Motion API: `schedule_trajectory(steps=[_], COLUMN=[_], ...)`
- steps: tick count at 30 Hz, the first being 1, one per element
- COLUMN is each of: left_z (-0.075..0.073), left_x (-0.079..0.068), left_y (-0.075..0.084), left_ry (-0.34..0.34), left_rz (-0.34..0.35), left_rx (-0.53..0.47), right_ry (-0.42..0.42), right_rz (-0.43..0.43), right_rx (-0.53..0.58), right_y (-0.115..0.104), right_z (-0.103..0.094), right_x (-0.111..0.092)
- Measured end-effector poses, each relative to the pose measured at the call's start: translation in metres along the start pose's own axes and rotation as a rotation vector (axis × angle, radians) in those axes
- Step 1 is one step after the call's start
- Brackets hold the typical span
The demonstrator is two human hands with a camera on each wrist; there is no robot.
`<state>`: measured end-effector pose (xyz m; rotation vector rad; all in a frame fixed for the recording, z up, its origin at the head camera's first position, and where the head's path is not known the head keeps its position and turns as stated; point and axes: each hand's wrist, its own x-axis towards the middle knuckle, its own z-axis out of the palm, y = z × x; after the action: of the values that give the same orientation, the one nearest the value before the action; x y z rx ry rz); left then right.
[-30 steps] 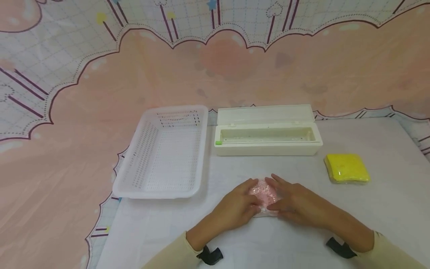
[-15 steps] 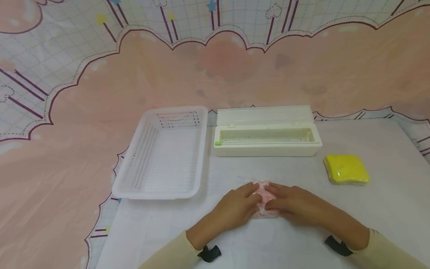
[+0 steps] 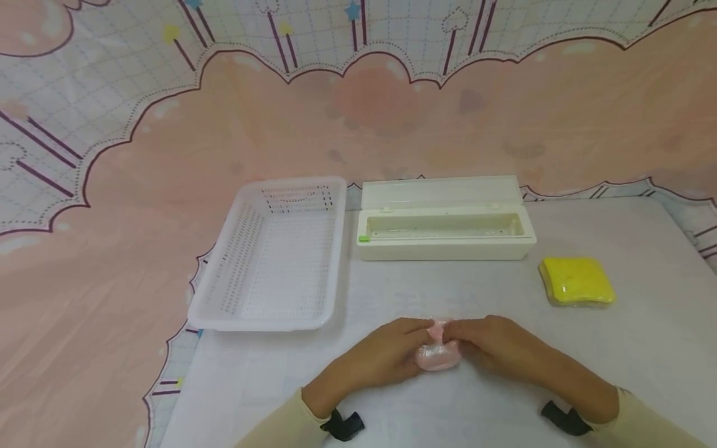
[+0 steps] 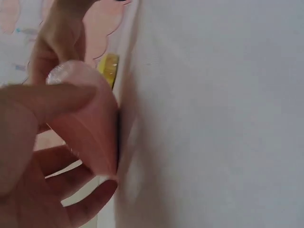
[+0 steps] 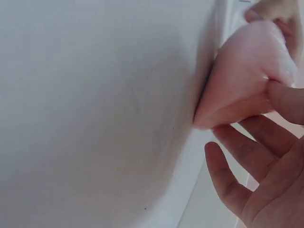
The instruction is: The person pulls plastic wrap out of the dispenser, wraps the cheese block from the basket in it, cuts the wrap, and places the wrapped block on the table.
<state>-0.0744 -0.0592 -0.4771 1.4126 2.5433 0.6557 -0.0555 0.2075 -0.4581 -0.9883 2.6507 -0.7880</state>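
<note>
A soft pink pack of clay [image 3: 439,358] in clear, shiny film is between both hands above the front of the white table. My left hand [image 3: 383,353] grips its left side, and my right hand [image 3: 501,347] grips its right side. In the left wrist view the thumb presses the face of the pink clay pack [image 4: 90,123], with fingers behind it. The right wrist view shows the pack [image 5: 242,71] tilted up, its lower edge at or close to the table, and the right thumb pushing into it. Fingertips behind the pack are partly hidden.
A yellow clay pack [image 3: 578,281] in clear film lies at the right. Behind the hands stands a long white box [image 3: 448,251] with its lid raised. To its left is a white perforated basket [image 3: 196,314]. A patterned peach cloth [image 3: 392,137] hangs behind the white table [image 3: 269,386].
The pink clay pack has come slightly nearer the body and tipped up from lying flat. Both hands moved with it, from fingers spread over its top to gripping its sides.
</note>
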Motion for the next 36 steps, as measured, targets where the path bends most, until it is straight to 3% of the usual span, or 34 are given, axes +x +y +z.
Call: schedule_trajectory(steps=[5, 7, 11, 13, 18, 22, 29, 36], left_z=[-0.006, -0.005, -0.001, 0.000, 0.004, 0.008, 0.012, 0.023], left_x=[0.000, 0.002, 0.006, 0.009, 0.018, 0.026, 0.046, 0.084], left_y=[-0.005, -0.005, -0.002, 0.000, 0.010, 0.016, 0.020, 0.025], left_ry=[-0.023, -0.028, -0.012, 0.000, 0.024, 0.051, 0.100, 0.309], left_rz=[-0.103, -0.149, -0.259, -0.316, -0.467, -0.523, -0.568, -0.668], left_rx=[-0.445, -0.584, -0.719, -0.773, -1.026, -1.182, -1.126, -1.061], right_ry=[-0.002, -0.030, -0.119, -0.143, -0.095, -0.041, 0.033, 0.183], right_rz=[0.128, 0.179, 0.305, 0.343, 0.372, 0.432, 0.613, 0.777], right_rx=[0.282, 0.458, 0.797, 0.901, 0.906, 0.834, 0.787, 0.641], right_y=[0.000, 0.000, 0.003, 0.004, 0.004, 0.005, 0.015, 0.023], right_z=[-0.003, -0.004, -0.002, 0.000, 0.005, 0.002, -0.006, -0.016], right_x=[-0.008, -0.011, -0.014, -0.015, -0.017, -0.018, -0.023, -0.027])
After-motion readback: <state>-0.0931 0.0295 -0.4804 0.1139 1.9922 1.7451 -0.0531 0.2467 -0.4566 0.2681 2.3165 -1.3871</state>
